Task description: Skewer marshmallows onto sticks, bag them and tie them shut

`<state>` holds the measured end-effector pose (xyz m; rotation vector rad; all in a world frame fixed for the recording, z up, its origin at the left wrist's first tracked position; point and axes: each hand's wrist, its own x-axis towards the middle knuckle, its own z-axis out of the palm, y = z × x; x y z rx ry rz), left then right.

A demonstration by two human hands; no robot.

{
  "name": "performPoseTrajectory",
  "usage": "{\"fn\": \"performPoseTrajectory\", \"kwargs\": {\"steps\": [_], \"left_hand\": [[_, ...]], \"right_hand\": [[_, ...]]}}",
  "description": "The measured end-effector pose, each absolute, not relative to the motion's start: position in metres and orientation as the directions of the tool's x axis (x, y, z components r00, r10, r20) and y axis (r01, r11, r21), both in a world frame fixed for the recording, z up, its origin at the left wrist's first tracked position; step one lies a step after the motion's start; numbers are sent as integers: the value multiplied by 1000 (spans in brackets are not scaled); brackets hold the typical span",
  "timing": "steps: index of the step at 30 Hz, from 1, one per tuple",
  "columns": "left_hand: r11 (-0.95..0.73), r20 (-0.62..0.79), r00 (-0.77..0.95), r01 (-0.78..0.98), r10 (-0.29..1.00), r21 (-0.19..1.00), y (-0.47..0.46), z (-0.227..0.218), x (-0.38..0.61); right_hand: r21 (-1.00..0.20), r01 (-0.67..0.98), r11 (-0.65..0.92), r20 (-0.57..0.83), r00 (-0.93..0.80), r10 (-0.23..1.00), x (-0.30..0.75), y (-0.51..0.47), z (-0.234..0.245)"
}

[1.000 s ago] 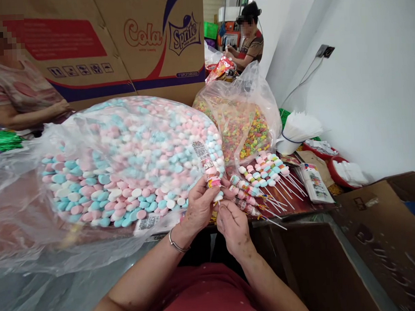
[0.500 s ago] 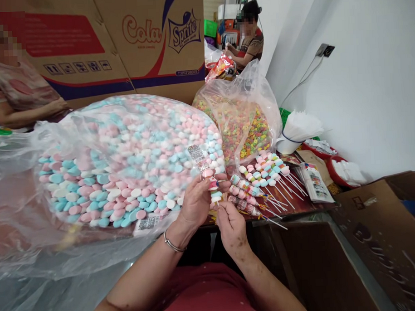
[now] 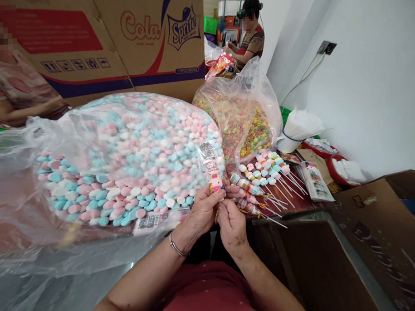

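Note:
My left hand is closed around a candy skewer in a clear printed wrapper, held upright in front of me. My right hand pinches the lower end of the same skewer, fingers pressed together just under my left hand. Both hands hover at the table's front edge. Behind them lies a huge clear bag of pink, blue and white marshmallows. To the right, several finished skewers on white sticks lie on the table.
A clear bag of colourful ring candies stands behind the skewers. White sticks in a bundle, printed wrappers and red bowls sit at right. Cardboard boxes rise behind. One person sits at left, another works far back.
The wrapped skewer has tilted and risen a little in my hands; my fingers have shifted along its lower end. The view has dipped slightly.

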<state>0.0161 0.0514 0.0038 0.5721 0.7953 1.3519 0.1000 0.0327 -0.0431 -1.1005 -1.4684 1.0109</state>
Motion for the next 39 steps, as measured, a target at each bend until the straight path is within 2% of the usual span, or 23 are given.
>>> {"fn": "performPoseTrajectory", "kwargs": {"steps": [4, 8, 11, 16, 21, 24, 31, 35, 39], "left_hand": [[113, -117, 34, -615, 993, 780, 57, 14, 4], [-60, -56, -173, -598, 983, 799, 77, 34, -14], [-93, -67, -263, -550, 963, 830, 88, 41, -16], [-13, -99, -171, -557, 980, 830, 84, 31, -2], [9, -112, -133, -608, 985, 794, 77, 17, 7], [12, -105, -122, -598, 987, 801, 73, 9, 11], [120, -179, -50, -568, 983, 814, 60, -2, 10], [-105, -69, -256, -605, 964, 789, 76, 16, -14], [-228, -22, -410, -549, 912, 804, 95, 37, -28]], "right_hand": [[-941, 171, 293, 281, -90, 956, 105, 33, -40], [-891, 238, 386, 359, -150, 921, 107, 34, -37], [-781, 372, 502, 476, -166, 864, 107, 35, -38], [-515, 595, 617, 639, -213, 739, 107, 38, -38], [-429, 670, 606, 694, -185, 696, 102, 40, -38], [-439, 676, 592, 691, -168, 703, 98, 41, -41], [-549, 604, 577, 643, -136, 754, 106, 55, -47], [-685, 486, 543, 569, -108, 815, 113, 55, -41], [-815, 346, 466, 400, -246, 883, 112, 49, -33]]}}
